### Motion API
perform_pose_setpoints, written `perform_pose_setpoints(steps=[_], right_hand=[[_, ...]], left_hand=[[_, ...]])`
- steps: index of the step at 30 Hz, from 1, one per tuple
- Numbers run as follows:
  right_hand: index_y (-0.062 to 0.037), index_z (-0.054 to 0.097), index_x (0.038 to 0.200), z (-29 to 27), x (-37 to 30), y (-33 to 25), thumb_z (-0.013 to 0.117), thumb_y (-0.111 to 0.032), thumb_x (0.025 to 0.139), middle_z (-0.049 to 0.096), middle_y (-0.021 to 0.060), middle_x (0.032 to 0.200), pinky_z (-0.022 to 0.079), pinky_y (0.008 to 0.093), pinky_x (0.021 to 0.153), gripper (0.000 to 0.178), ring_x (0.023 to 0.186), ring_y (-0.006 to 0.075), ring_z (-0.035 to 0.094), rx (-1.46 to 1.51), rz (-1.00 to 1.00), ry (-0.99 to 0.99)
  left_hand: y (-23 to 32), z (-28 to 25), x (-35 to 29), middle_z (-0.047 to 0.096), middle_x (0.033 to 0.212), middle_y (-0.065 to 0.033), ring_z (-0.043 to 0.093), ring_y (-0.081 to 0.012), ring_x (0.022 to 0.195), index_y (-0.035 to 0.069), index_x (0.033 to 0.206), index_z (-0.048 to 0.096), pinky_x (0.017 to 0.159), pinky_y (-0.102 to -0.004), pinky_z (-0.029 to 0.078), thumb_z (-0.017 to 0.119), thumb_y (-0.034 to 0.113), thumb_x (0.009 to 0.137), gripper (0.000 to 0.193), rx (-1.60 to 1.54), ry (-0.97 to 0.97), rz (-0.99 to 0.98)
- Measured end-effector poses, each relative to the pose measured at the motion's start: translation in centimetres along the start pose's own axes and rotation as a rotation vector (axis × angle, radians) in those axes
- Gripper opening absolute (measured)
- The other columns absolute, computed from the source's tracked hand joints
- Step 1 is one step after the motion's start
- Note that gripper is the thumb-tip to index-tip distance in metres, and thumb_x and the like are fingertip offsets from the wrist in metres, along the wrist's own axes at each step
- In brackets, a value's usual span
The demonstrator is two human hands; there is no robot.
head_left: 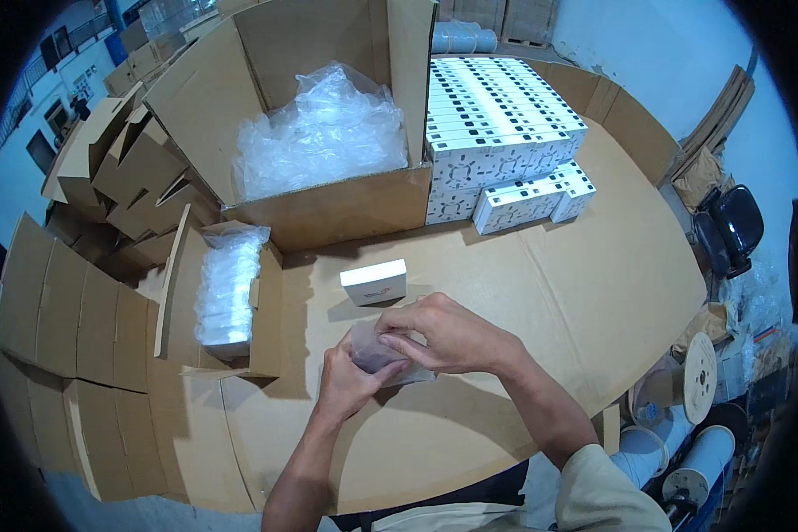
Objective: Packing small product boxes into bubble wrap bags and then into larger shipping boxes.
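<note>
Close to the front middle of the table, a translucent grey-white plastic pouch (368, 350) is held between my two hands. My left hand (344, 383) grips it from the left, thumb pressed along its lower side. From the right, my right hand (443, 332) pinches its upper part with fingers curled. Whether anything is inside the pouch I cannot make out. Just beyond my hands stands a small white box (373, 285), apart from them. To its left, an open cardboard carton (269, 328) holds a row of items in clear bubble wrap (228, 288).
A large open carton (337, 213) at the back is heaped with clear plastic bags (324, 142). Beside it rise stacked white printed boxes (505, 146), with a shorter row (523, 204) in front. Cardboard covers the table (612, 257). Rolls and a reel (699, 379) stand at the right.
</note>
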State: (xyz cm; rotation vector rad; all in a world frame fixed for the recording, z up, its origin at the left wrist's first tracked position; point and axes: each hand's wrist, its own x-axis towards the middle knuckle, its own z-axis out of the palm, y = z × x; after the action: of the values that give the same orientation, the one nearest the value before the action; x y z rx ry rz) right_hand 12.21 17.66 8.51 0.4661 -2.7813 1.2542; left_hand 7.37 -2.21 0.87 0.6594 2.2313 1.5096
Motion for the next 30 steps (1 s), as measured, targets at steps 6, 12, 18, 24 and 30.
perform_pose_setpoints(steps=[6,12,18,24,30], right_hand=[[-0.0039,0.073,0.099,1.1,0.4,1.4,0.068,-0.015,0.093,0.07,0.0149,0.079,0.049,0.0392,0.079,0.013,0.068,0.0306,0.064,-0.04,-0.164,0.182],[-0.0001,0.07,0.103,1.0,0.1,2.6,0.062,-0.012,0.096,0.071,0.0105,0.086,0.05,0.0341,0.082,0.016,0.079,0.0238,0.066,0.099,-0.181,0.622],[-0.0018,0.065,0.121,2.1,0.2,8.2,0.054,0.003,0.093,0.072,0.0075,0.109,0.05,0.0311,0.088,0.031,0.1,0.0179,0.066,0.43,0.021,0.7],[-0.006,0.056,0.138,2.7,0.5,9.6,0.053,0.011,0.087,0.061,0.0058,0.136,0.05,0.0298,0.089,0.054,0.116,0.0156,0.059,0.627,0.018,0.474],[-0.0024,0.052,0.139,3.5,0.8,9.3,0.06,0.011,0.088,0.058,0.0101,0.138,0.048,0.035,0.104,0.053,0.127,0.0181,0.055,0.746,0.036,0.4]], left_hand=[[-0.2,0.0,0.5,0.077,0.101,-0.0154,0.074,-0.0227,0.094,-0.002,0.114,0.069,0.086,-0.0366,0.058,0.093,0.023,0.071,0.055,-0.085,0.009,-0.03],[0.6,0.2,0.3,0.077,0.099,-0.0142,0.074,-0.0217,0.089,-0.003,0.113,0.07,0.084,-0.0363,0.058,0.093,0.023,0.072,0.054,-0.025,0.041,-0.014],[-0.1,0.0,0.4,0.077,0.097,-0.0135,0.073,-0.0204,0.088,-0.002,0.108,0.069,0.083,-0.0351,0.058,0.093,0.023,0.072,0.05,-0.072,0.056,-0.041],[-0.4,-0.3,0.6,0.075,0.096,-0.0115,0.071,-0.0185,0.088,-0.001,0.105,0.068,0.082,-0.0345,0.057,0.094,0.021,0.072,0.047,-0.102,0.087,-0.03],[-0.1,-0.3,0.6,0.075,0.096,-0.0111,0.071,-0.0186,0.089,-0.001,0.106,0.068,0.083,-0.0342,0.057,0.093,0.022,0.072,0.048,-0.115,0.073,-0.023]])
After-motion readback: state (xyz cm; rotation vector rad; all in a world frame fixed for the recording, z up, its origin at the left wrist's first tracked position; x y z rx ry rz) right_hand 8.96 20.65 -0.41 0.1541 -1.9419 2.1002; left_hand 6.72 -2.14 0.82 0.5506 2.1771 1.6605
